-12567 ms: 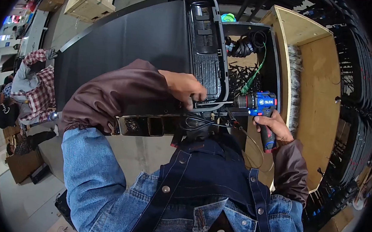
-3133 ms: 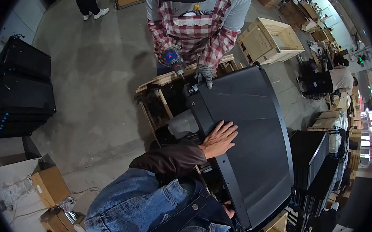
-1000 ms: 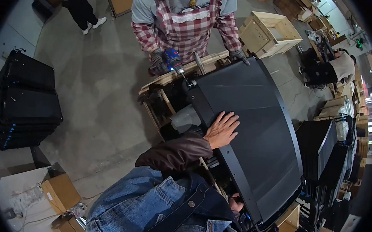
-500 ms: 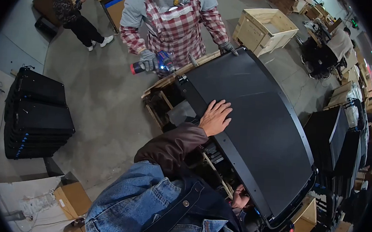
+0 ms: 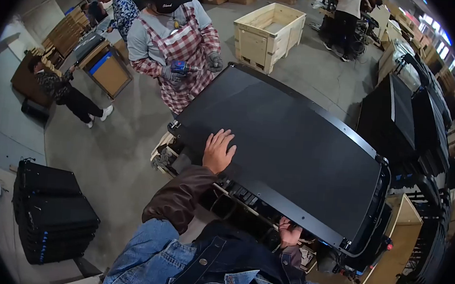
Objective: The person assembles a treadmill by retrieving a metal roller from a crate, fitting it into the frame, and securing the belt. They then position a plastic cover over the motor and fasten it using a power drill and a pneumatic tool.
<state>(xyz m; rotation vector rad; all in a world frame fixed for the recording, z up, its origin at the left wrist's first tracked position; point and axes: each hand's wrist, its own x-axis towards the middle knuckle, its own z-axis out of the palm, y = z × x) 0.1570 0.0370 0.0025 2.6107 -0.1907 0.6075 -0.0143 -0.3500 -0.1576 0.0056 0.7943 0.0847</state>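
A large black panel (image 5: 290, 146) with a metal-edged side lies across the middle, over a wooden crate base. My left hand (image 5: 218, 153) rests palm down near its left edge, fingers spread, holding nothing. Lower down, my right hand (image 5: 289, 234) is at the panel's near edge, palm partly turned up. Its fingertips are hidden beneath the edge, so whether it grips anything is unclear. Across the panel stands a person in a checked apron (image 5: 184, 46), whose gloved hand holds a blue power drill (image 5: 180, 67).
An open wooden crate (image 5: 255, 43) stands beyond the panel. Stacked black panels (image 5: 64, 217) are at left, and more black units (image 5: 393, 109) at right. Behind the apron wearer are a person in dark trousers (image 5: 77, 100) and a person in a patterned top (image 5: 121, 13).
The view has shifted, and more of the panel's right end shows. The apron wearer's drill and hands have come away from the panel's edge. My left hand still lies on the panel.
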